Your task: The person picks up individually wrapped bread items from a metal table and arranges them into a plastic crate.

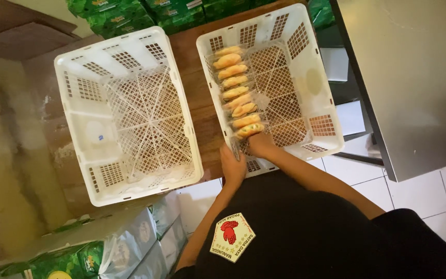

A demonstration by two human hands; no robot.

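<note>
Black shirt [316,232] nearest, both hands' grip on wrapped buns [238,90], right crate [316,111], empty left crate [78,129]

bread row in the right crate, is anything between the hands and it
Nothing visible. The right hand is over the near crate wall, at the nearest wrapped bread of the row. The left hand rests on that wall's outside, just short of the row. The left crate stands apart.

Both hands, left [233,166] and right [260,144], touch the near end of a bun row [237,93] in the right crate [322,90]; the left crate [78,129] stands beside it.
</note>
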